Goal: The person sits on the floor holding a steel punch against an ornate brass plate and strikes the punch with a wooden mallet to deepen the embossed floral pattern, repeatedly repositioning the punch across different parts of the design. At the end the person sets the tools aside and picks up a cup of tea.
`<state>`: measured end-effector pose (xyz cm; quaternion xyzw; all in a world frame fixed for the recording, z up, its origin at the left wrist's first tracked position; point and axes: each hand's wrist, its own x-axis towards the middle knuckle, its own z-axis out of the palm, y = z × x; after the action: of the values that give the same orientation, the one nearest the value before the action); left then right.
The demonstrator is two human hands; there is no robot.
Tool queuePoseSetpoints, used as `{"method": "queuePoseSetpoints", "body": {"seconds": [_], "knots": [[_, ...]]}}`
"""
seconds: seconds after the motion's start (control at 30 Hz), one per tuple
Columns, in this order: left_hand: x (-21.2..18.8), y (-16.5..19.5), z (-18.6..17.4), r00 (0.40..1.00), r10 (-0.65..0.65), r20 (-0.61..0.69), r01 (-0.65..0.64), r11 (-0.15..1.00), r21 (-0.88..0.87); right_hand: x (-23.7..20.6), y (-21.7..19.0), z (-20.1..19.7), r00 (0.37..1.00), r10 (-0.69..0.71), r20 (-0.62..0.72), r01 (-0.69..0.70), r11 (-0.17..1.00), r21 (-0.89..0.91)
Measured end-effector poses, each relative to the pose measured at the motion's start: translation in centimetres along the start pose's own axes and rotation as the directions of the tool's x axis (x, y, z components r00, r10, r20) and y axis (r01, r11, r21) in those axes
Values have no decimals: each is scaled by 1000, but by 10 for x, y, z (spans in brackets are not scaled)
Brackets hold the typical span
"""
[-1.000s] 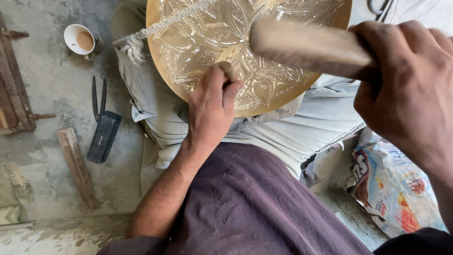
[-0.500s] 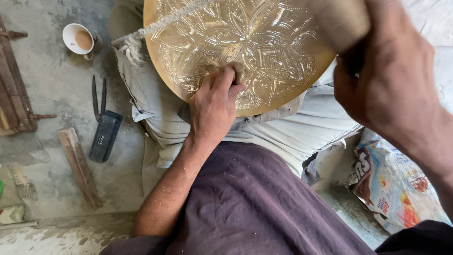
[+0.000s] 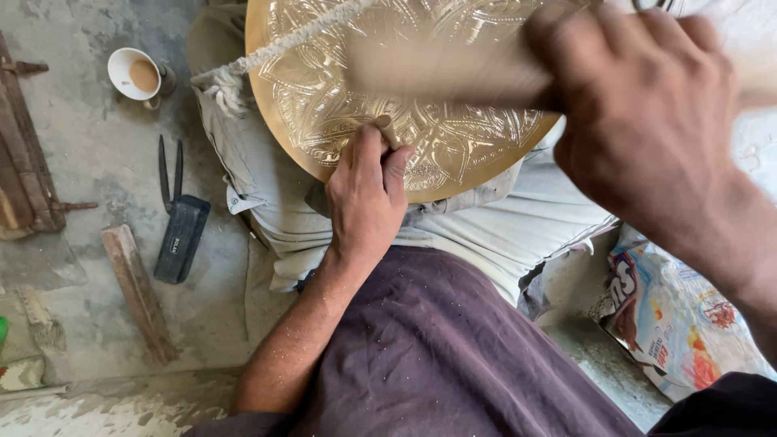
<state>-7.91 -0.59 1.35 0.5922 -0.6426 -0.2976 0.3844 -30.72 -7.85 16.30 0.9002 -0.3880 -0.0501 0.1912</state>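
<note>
On one brass plate, two hands, one chisel

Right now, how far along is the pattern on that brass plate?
Most of the round brass plate already shows chased flower and leaf patterns. In hand: the left hand sets a small punch near the lower edge, while the right hand swings a blurred wooden mallet. The smooth outer rim looks unworked.

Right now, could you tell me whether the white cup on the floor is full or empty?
Partly full: the white cup stands upright, with light brown liquid visible inside, below its rim.
</note>
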Motion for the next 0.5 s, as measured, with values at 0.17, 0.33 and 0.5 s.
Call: {"method": "queuePoseSetpoints", "body": {"seconds": [0.17, 0.33, 0.5], "knots": [[-2, 0, 1, 999, -34, 16, 34, 999, 3, 7, -1, -9, 995, 95, 41, -102, 961, 257], [-1, -4, 0, 1000, -10, 28, 10, 1000, 7, 4, 0, -19, 997, 41, 61, -44, 998, 44], [-2, -4, 0, 1000, 17, 10, -17, 1000, -16, 1, -3, -4, 974, 210, 88, -227, 874, 430]]}}
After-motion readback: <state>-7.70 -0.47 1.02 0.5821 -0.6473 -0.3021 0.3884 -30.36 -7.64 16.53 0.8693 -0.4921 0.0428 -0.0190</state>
